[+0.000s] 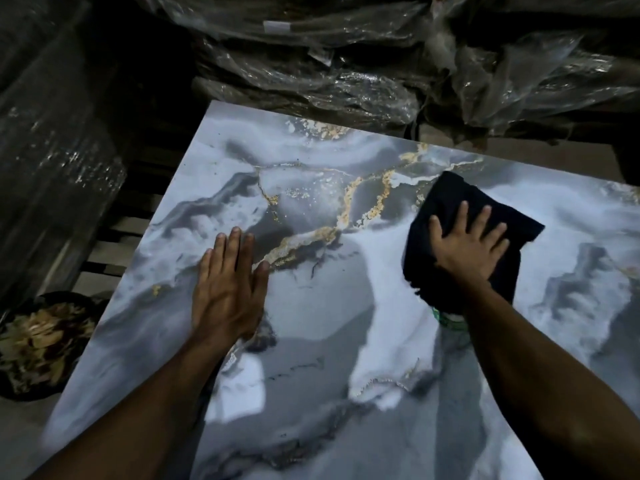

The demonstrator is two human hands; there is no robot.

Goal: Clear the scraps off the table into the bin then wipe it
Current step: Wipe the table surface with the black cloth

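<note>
Both forearms enter from the near edge and reach out over the grey-and-white marbled tabletop with gold veining (311,306). Left hand (227,289) lies flat on the surface, fingers straight and close together, holding nothing; it appears placed as a brace, steadying the body and perhaps the slab during the wipe. Right hand (467,240) presses with spread, straight fingers on a dark, folded cloth (446,202), which lies on the far-right part of the tabletop; the spread would distribute pressure across the pad. A green item shows just under the right wrist; its nature cannot be determined.

Round dark bin (41,344) stands on the floor beside the tabletop's left edge, below its level, holding brownish scraps (38,337); that position suits sweeping waste over the edge. No loose scraps are visible on the surface, so clearing appears complete and wiping in hand. Plastic-wrapped bundles (346,64) are stacked beyond the far edge.
</note>
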